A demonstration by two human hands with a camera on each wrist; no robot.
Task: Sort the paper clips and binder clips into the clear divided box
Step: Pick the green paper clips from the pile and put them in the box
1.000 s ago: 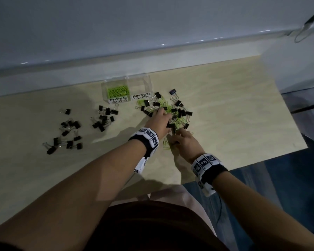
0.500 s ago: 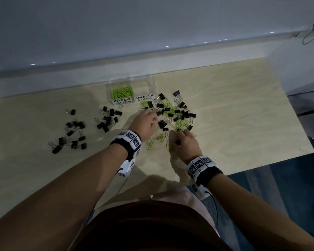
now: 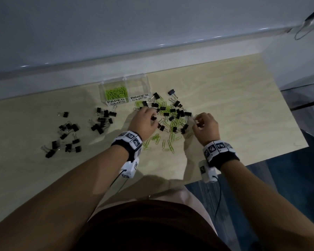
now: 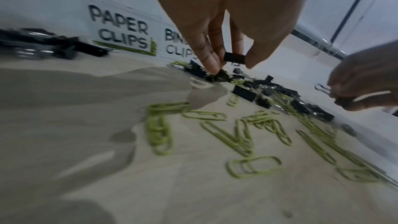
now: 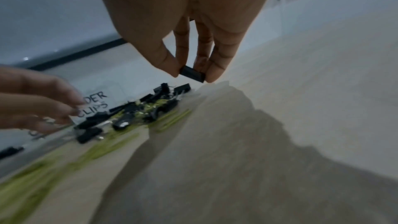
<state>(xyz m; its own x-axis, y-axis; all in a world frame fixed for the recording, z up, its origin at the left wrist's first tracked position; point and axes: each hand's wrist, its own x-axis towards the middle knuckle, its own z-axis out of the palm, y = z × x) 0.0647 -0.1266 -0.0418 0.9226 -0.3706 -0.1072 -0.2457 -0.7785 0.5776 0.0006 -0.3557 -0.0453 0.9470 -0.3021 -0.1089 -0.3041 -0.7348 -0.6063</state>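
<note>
Black binder clip (image 4: 234,59) pinched btwn thumb & fingers (image 4: 207,57) of left hand (image 3: 143,122), just in front of the clear divided box (image 3: 124,82), over the near-left edge of the mixed pile (image 3: 170,115). Right hand (image 3: 206,126), right of pile & further from box, fingers (image 5: 217,67) clamped on a 2nd black binder clip (image 5: 192,73), held just above the table (image 3: 234,105). Box sits at table's back edge: left compartment w/ green paper clips (image 3: 115,92), labelled PAPER CLIPS; right one labelled BINDER CLIPS, contents can't tell. Loose green paper clips (image 3: 168,142) lie nearer the person than the pile. Two groups of black binder clips (image 3: 103,120) lie left of box, apart from pile.
</note>
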